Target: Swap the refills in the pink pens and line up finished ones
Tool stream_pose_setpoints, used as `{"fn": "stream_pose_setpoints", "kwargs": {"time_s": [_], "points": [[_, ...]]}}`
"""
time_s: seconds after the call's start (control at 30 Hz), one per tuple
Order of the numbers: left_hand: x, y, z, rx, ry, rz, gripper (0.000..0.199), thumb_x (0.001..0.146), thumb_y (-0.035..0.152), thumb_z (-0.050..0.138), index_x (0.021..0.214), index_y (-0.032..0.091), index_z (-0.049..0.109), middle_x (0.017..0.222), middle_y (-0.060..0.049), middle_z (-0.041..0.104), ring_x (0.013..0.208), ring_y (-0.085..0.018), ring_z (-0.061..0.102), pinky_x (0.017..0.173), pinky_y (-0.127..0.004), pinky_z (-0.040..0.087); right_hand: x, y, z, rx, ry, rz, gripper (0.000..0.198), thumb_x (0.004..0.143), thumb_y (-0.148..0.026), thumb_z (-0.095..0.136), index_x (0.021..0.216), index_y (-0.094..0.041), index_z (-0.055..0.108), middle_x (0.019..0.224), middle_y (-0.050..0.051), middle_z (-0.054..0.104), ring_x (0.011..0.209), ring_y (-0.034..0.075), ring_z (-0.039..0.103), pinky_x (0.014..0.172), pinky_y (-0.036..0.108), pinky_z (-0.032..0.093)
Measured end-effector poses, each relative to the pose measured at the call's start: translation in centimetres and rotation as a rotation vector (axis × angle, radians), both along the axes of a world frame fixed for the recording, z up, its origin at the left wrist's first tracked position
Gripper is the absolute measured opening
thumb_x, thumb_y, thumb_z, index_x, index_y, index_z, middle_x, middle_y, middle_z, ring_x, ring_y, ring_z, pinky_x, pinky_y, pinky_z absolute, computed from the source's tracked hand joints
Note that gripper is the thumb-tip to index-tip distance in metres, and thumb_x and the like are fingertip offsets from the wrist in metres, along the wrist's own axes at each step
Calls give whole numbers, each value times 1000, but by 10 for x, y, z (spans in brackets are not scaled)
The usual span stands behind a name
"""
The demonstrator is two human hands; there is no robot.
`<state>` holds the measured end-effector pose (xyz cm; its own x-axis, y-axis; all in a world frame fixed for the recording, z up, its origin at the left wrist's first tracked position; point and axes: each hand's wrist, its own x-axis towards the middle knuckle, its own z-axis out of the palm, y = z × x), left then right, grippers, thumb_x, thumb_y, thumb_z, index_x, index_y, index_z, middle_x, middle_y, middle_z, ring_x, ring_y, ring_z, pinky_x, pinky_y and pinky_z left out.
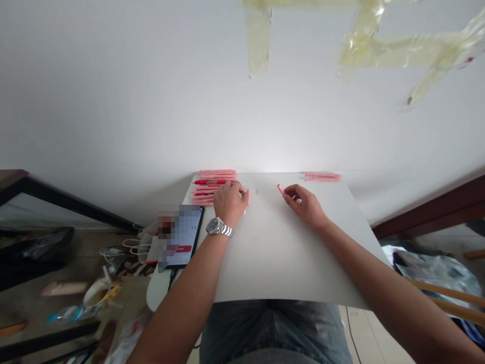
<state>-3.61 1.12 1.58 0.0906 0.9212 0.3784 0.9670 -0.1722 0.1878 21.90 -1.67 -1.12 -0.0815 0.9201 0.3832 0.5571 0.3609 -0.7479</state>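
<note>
My left hand [230,202], wearing a metal watch, is over the left side of the table with its fingers bent together. A short pink pen part [248,196] shows at its fingertips. Under and beside this hand lie several pink pen pieces [204,199], with red pens [208,182] among them. My right hand [305,205] pinches a short pink pen barrel [280,189] between thumb and fingers, its end pointing up and left. Between the hands a tiny clear piece [257,192] rests on the table.
Pink sticks [323,177] lie at the table's [280,263] back right, and more pink sticks [216,174] at the back left. A phone [185,237] with a cable lies at the left edge. Behind the table stands a white wall [189,91] with yellowed tape.
</note>
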Motion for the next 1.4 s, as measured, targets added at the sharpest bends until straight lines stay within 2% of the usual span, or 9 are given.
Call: {"fn": "stream_pose_setpoints", "kwargs": {"time_s": [0.37, 0.6, 0.8, 1.0, 1.2, 1.4], "points": [[1, -2, 3, -32, 29, 4, 27, 97, 43, 56, 84, 22, 66, 98, -10, 66, 96, -30, 61, 79, -39, 41, 2, 3, -2, -15, -2, -39, 23, 97, -44, 57, 104, -22, 63, 91, 5, 73, 79, 19, 68, 72, 32, 55], [0, -2, 3, -42, 41, 0, 28, 96, 45, 57, 83, 22, 67, 96, -10, 66, 95, -30, 61, 79, -40, 40, 3, 4, -5, -41, 97, -33, 24, 97, -47, 59, 103, -23, 61, 94, 6, 76, 85, 21, 73, 81, 37, 58], [0, -3, 4, -42, 41, -9, 27, 95, 43, 57, 82, 21, 67, 96, -11, 66, 96, -31, 61, 80, -41, 41, 2, 4, -2, -22, 146, -41, 29, 96, -46, 61, 114, -24, 62, 104, 8, 78, 91, 22, 75, 85, 39, 60], [-1, -5, 6, -59, 73, 10, 24, 94, 37, 57, 83, 19, 69, 101, -14, 66, 99, -34, 61, 82, -44, 42, -1, 5, -4, -10, 217, -8, 21, 95, -42, 63, 106, -25, 59, 109, 7, 78, 97, 22, 76, 90, 40, 61], [2, -7, 8, -77, 85, 34, 23, 92, 34, 58, 85, 17, 72, 104, -17, 68, 104, -36, 60, 85, -47, 43, -5, 8, -7, -40, 204, -6, 20, 95, -42, 63, 106, -26, 57, 115, 7, 79, 104, 24, 77, 93, 42, 61], [3, -6, 8, -99, 71, 54, 24, 89, 34, 59, 84, 15, 73, 101, -18, 69, 103, -37, 61, 86, -48, 44, -9, 6, -3, -97, 130, -2, 17, 96, -41, 61, 106, -29, 56, 117, 5, 79, 102, 25, 78, 91, 44, 61]]}}
